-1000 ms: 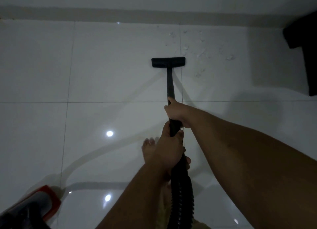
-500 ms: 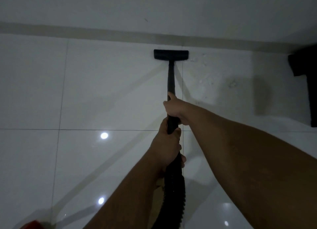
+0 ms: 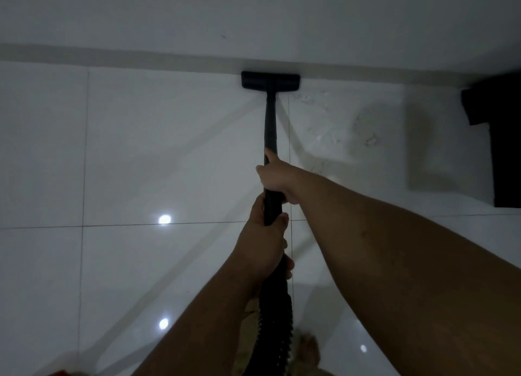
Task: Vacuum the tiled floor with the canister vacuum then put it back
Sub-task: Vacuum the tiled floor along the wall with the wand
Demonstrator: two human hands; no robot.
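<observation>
A black vacuum wand point(image 3: 270, 121) runs forward over the glossy white tiled floor point(image 3: 169, 150). Its flat black floor head point(image 3: 270, 80) touches the skirting at the foot of the far wall. My right hand point(image 3: 277, 178) grips the wand higher up, thumb along the tube. My left hand point(image 3: 263, 243) grips lower, where the wand meets the ribbed black hose point(image 3: 275, 327). Pale crumbs of debris point(image 3: 332, 133) lie scattered on the tile right of the wand. A red sliver of the canister point(image 3: 60, 373) peeks in at the bottom left edge.
The white wall point(image 3: 253, 17) and grey skirting point(image 3: 112, 57) close the far side. A black piece of furniture point(image 3: 501, 138) stands at the right edge against the wall. My bare foot point(image 3: 308, 350) shows beside the hose at the bottom.
The floor head has been pushed forward from mid-tile up to the skirting. My view has moved forward with it, and the red canister has slipped almost out of view.
</observation>
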